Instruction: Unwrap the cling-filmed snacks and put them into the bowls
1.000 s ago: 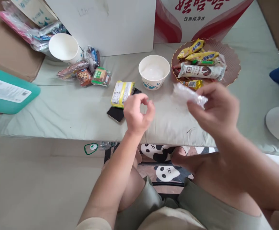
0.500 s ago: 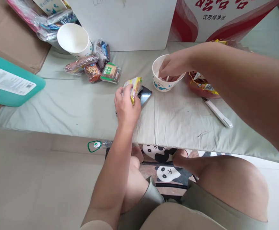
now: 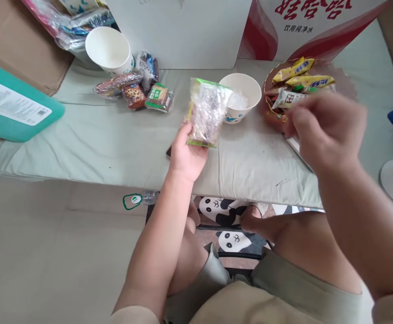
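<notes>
A clear snack packet with green and yellow edges (image 3: 209,112) is held up in my left hand (image 3: 188,155), just left of a white paper cup (image 3: 243,90). Clear plastic shows inside that cup. My right hand (image 3: 327,130) is raised in front of a brown, gold-rimmed snack bowl (image 3: 272,112); its fingers are curled together, and blur hides whether anything is between them. Yellow wrapped snacks (image 3: 294,69) and a white packet (image 3: 286,98) lie in the bowl. Behind my left hand a bit of the dark phone (image 3: 169,152) shows.
Another paper cup (image 3: 110,49) stands at the back left beside several wrapped snacks (image 3: 133,95). A green container (image 3: 17,103) is at the far left. A white box (image 3: 182,36) and a red-and-white carton (image 3: 297,38) line the back. A white-handled object (image 3: 299,150) lies below the bowl.
My left hand has lifted and turned the packet, now with its clear face showing. My right hand has come out of the paper cup and moved right, to the front of the snack bowl.
</notes>
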The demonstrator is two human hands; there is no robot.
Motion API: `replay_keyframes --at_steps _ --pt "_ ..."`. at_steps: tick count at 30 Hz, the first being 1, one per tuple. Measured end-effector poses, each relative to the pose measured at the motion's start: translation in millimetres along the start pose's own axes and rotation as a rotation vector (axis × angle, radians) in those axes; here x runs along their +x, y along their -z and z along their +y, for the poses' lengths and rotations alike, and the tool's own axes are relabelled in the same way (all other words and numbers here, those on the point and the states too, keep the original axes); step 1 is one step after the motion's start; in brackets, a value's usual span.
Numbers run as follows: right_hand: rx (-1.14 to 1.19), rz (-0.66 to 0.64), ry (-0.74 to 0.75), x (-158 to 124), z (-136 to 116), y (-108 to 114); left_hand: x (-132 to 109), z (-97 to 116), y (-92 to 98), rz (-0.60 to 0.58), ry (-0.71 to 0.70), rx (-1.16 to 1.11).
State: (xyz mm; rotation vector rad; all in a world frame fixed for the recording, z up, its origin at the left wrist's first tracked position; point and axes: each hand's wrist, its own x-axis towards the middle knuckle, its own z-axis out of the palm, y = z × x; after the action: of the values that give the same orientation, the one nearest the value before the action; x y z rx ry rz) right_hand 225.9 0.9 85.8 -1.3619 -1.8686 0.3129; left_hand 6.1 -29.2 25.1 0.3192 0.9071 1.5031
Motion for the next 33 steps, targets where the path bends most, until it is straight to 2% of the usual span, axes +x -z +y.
replay_keyframes --at_steps 2,3,5,7,9,11,14,17,19,22,25,29,33 --pt "-0.113 0.154 -0.119 -41.9 38.0 10.6 -7.3 -7.5 -1.3 -0.051 0.040 0.032" --pt "-0.187 0.184 -0.200 -57.5 56.1 13.1 -10.9 -11.2 -1.8 -0.090 0.064 0.060" --pt "-0.344 0.129 -0.294 -76.2 86.1 14.9 -16.8 -18.5 -3.4 -0.186 0.120 0.125" --pt "-0.462 0.015 -0.366 -81.3 107.1 14.9 -20.3 -26.8 -6.5 -0.294 0.176 0.188" --pt "-0.524 -0.095 -0.402 -80.2 120.3 14.4 -21.7 -36.6 -11.1 -0.376 0.216 0.228" --pt "-0.528 -0.152 -0.371 -79.6 126.2 13.4 -21.6 -47.2 -15.4 -0.378 0.238 0.247" --pt "-0.473 -0.151 -0.289 -84.8 120.2 12.2 -19.8 -61.5 -18.1 -0.277 0.238 0.262" --pt "-0.312 -0.142 -0.360 -93.6 99.0 13.1 -16.7 -72.1 -17.4 -0.212 0.228 0.311" --pt "-0.030 -0.198 -0.472 -98.3 82.5 14.1 -14.5 -78.3 -17.5 -0.217 0.196 0.373" --pt "0.516 -0.357 -0.638 -100.8 63.9 13.9 -12.5 -87.9 -19.9 -0.284 0.112 0.447" --pt "0.814 -0.427 -0.712 -97.8 56.7 12.2 -13.1 -96.2 -22.2 -0.363 0.071 0.506" --pt "0.881 -0.515 -0.757 -90.7 57.7 12.2 -15.5 -102.5 -22.8 -0.412 0.040 0.605" --pt "0.834 -0.583 -0.769 -89.0 59.8 15.8 -15.5 -99.6 -26.3 -0.398 -0.010 0.585"
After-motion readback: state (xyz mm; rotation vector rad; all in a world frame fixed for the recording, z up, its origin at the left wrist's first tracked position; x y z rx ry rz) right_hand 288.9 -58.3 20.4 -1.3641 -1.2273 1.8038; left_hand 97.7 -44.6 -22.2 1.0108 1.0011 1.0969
